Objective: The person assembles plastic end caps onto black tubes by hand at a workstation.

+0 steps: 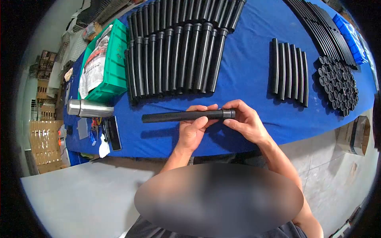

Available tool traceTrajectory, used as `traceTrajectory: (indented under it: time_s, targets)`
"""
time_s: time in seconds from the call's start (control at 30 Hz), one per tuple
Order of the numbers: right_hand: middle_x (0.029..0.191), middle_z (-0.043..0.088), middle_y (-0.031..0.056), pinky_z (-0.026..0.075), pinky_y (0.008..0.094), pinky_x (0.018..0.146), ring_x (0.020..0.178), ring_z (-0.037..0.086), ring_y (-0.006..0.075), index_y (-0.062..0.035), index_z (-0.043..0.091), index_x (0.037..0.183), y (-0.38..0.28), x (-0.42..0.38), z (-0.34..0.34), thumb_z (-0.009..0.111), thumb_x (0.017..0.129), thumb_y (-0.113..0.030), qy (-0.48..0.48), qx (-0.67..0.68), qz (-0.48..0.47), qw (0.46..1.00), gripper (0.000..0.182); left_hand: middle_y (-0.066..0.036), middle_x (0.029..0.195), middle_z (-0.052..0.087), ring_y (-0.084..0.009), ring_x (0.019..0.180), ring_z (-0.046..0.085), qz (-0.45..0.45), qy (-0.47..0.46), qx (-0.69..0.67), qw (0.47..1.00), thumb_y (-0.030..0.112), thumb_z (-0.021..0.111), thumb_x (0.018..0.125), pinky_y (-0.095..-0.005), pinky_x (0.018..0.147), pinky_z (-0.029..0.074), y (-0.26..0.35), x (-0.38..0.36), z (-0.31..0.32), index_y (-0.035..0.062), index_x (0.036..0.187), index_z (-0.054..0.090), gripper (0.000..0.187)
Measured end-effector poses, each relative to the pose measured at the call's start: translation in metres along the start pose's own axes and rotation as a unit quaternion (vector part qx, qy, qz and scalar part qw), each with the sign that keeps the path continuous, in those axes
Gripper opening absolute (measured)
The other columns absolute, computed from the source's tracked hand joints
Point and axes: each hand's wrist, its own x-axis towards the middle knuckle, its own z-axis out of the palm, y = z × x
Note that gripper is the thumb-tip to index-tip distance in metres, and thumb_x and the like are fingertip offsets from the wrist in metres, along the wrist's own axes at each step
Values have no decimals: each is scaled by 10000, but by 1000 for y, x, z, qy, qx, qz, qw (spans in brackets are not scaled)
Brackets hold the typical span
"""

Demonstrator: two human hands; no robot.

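Note:
A black tube (170,117) lies level across both my hands, just above the blue cloth. My left hand (193,127) grips it near the middle, thumb on the near side and fingertips showing beyond it. At the tube's right end sits a wider black cap (228,114), and my right hand (247,122) pinches this end between thumb and fingers. Beyond my hands are rows of capped black tubes (174,61). Several uncapped tubes (289,73) lie side by side to the right.
A green crate (115,59) holding white bags stands at the left, with a metal flask (90,108) and a phone (114,133) nearer me. At the right are a cluster of black caps (337,85), more tubes (321,29) and a blue tray (351,37).

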Motion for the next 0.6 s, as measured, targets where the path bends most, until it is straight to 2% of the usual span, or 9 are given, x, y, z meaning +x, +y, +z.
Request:
traceTrajectory:
  time_s: [0.07,0.17,0.27,0.37,0.47,0.57,0.6]
  targets:
    - [1009,602,18,501,245,803,946,577,64,-3,583,1227,1,-3,-1,748,889,-62,12,-34,-3,999,381,-290,1280,620,-382,1204,629,5,5,10,1000,27,685,899,-524,1023,557,-3,-6,0,44,1205,600,318]
    - [1011,625,82,515,306,804,920,627,159,5,608,1192,-5,-4,-3,750,877,-86,5,-212,-85,974,358,-290,1253,635,-344,1159,658,13,12,19,1000,28,700,900,-483,973,591,-4,-5,2,33,1205,608,318]
    - [1048,638,147,522,380,830,935,652,290,17,617,1172,-14,-3,0,746,871,-109,7,-287,-142,947,352,-282,1223,653,-329,1138,673,6,25,20,999,31,707,902,-464,951,605,-2,-6,3,20,1198,613,311]
    - [1095,645,185,525,414,867,988,654,358,22,610,1173,-10,-2,0,743,872,-104,7,-315,-182,931,353,-297,1211,655,-357,1119,680,4,47,35,998,28,697,898,-489,942,608,-3,-7,7,13,1196,610,311]
    - [1114,645,199,527,418,895,1028,657,368,32,605,1172,-6,0,0,747,869,-100,7,-312,-189,931,360,-304,1208,655,-371,1122,678,11,57,39,998,30,696,897,-501,939,609,-6,-7,7,14,1200,609,315]
    - [1087,648,180,519,366,814,964,662,308,38,605,1163,-5,2,3,750,848,-66,12,-315,-216,924,362,-298,1201,660,-373,1135,673,7,52,24,998,34,696,900,-506,945,605,-6,-6,5,11,1203,608,316]
    - [1083,647,182,520,368,816,961,661,311,39,603,1160,-6,2,3,749,848,-62,11,-314,-217,924,358,-295,1198,662,-373,1139,671,6,50,18,999,35,696,902,-509,948,603,-5,-6,5,9,1204,607,316]
